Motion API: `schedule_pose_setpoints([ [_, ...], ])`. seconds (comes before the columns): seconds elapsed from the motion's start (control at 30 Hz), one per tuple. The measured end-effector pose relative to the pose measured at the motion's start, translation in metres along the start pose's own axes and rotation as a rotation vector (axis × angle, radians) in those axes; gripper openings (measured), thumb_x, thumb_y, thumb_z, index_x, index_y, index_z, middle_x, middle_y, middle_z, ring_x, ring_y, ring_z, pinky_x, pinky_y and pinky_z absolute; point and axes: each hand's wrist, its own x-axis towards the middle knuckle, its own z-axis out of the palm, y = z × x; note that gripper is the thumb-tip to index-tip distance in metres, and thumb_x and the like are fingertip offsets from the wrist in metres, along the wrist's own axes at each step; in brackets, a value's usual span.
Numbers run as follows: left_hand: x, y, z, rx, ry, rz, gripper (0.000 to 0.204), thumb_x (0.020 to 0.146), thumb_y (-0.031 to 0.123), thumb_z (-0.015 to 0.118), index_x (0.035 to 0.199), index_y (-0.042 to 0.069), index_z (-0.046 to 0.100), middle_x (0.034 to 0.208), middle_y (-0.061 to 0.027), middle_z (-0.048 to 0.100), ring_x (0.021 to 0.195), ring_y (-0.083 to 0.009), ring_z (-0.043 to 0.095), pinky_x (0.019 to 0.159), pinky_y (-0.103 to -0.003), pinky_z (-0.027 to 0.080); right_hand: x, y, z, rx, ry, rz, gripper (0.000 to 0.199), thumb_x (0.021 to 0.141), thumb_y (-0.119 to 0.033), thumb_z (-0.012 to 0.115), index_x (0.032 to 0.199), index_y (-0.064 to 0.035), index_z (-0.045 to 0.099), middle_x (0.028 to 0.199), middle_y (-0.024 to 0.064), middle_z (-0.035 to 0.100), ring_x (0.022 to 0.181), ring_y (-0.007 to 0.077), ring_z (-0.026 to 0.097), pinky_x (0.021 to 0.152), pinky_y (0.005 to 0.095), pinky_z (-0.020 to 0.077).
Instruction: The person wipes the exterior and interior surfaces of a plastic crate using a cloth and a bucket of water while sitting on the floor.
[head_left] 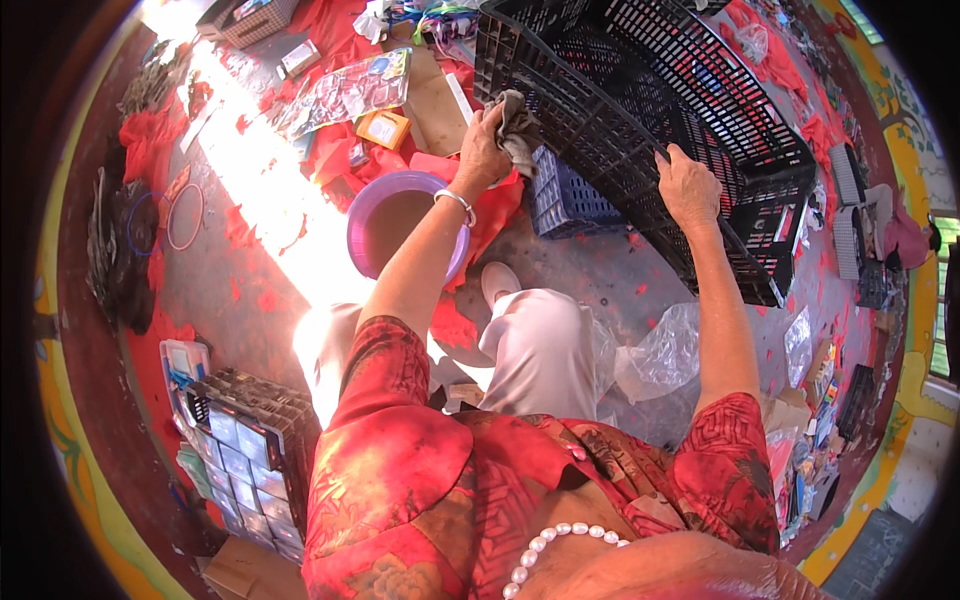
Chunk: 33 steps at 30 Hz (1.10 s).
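Note:
A large black slatted plastic crate (pixel 630 130) is tilted in front of me, its open side turned up. My right hand (pixel 690 187) grips its near rim, fingers curled over the edge. In my left hand (pixel 484 152) is a crumpled grey-brown cloth (pixel 517 133), held against the crate's left side. Below my left forearm stands a purple basin (pixel 362 222) with murky brownish water in it. A smaller blue crate (pixel 566 200) sits on the floor beneath the black one.
Red cloth or paper (pixel 150 140) lies scattered over the floor. Packaged goods (pixel 360 90) and a yellow box (pixel 383 129) lie beyond the basin. Clear plastic bags (pixel 660 355) are by my right leg. Stacked crates with clear boxes (pixel 240 460) stand at lower left, two hoops (pixel 185 216) further up.

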Motion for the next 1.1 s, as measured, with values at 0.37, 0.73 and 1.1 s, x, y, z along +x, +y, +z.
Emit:
schedule_pose_setpoints([
  [0.37, 0.033, 0.032, 0.011, 0.668, 0.06, -0.055, 0.063, 0.06, 0.01, 0.069, 0.118, 0.024, 0.049, 0.095, -0.0154, 0.049, 0.083, -0.0356, 0.054, 0.066, -0.043, 0.046, 0.005, 0.006, 0.003, 0.047, 0.0, -0.004, 0.028, 0.087, -0.034, 0.048, 0.089, -0.0075, 0.057, 0.072, 0.0191, 0.063, 0.071, 0.0381, 0.062, 0.063, 0.0473, 0.0484],
  [0.73, 0.004, 0.035, 0.024, 0.057, 0.197, -0.026, 0.051, 0.063, 0.001, 0.061, 0.113, 0.008, 0.054, 0.099, -0.0206, 0.048, 0.09, -0.0386, 0.052, 0.075, -0.041, 0.045, 0.005, 0.009, -0.008, 0.05, -0.036, 0.007, 0.029, 0.088, -0.033, 0.046, 0.089, -0.0061, 0.057, 0.073, 0.0197, 0.064, 0.072, 0.0381, 0.062, 0.064, 0.0467, 0.0486],
  [1.1, 0.046, 0.003, -0.009, 0.203, 0.213, -0.02, 0.055, 0.062, 0.003, 0.068, 0.114, 0.009, 0.05, 0.101, -0.0213, 0.049, 0.092, -0.0396, 0.052, 0.08, -0.041, 0.045, 0.0, -0.003, -0.002, 0.005, -0.035, 0.018, 0.03, 0.087, -0.035, 0.046, 0.092, -0.0071, 0.058, 0.071, 0.0184, 0.064, 0.07, 0.0376, 0.063, 0.062, 0.0463, 0.0487],
])
